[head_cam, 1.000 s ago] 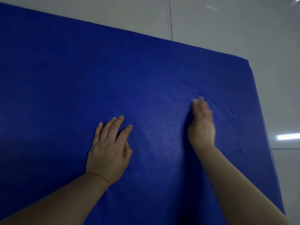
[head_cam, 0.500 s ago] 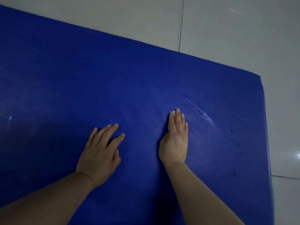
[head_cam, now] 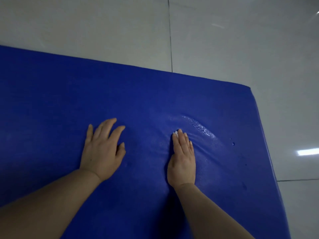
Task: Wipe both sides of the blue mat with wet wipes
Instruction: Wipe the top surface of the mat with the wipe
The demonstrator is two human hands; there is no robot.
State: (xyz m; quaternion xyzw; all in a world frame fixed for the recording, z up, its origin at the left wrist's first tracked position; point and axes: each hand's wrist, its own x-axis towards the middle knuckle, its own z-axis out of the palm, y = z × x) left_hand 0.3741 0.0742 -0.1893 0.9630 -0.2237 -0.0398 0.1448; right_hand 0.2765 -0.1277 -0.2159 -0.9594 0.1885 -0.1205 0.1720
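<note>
Head view, looking down. Nearest: two bare forearms entering from the lower edge, left forearm (head_cam: 51, 202) angled up from the lower left corner, right forearm (head_cam: 205, 209) rising from the lower centre. Both lying over the blue mat (head_cam: 60, 104), which fills the lower and middle field and runs out of frame at left and bottom.

Left hand (head_cam: 101, 152): palm down, flat on the mat, fingers straight and spread, thumb tucked toward the palm side; holding nothing. Right hand (head_cam: 183, 159): palm down, fingers straight and pressed together, resting on the mat to the right of the left hand, the two well apart. Wet wipe (head_cam: 176, 133): only a small white scrap visible, poking out at the tips of the right fingers, the rest hidden under the hand; pressed flat against the mat, not pinched.

Mat surface dented and lightly creased around the right hand. Just beyond and to the right of the right fingertips: curved wet streak (head_cam: 202, 128) with glistening droplets. A few separate droplets (head_cam: 233, 143) nearer the right edge of the mat.

Farther: far edge and rounded far right corner of the mat, lying on pale floor tiles (head_cam: 103, 28) with dark grout lines. Bright light reflection (head_cam: 308, 152) on the tiles at right.
</note>
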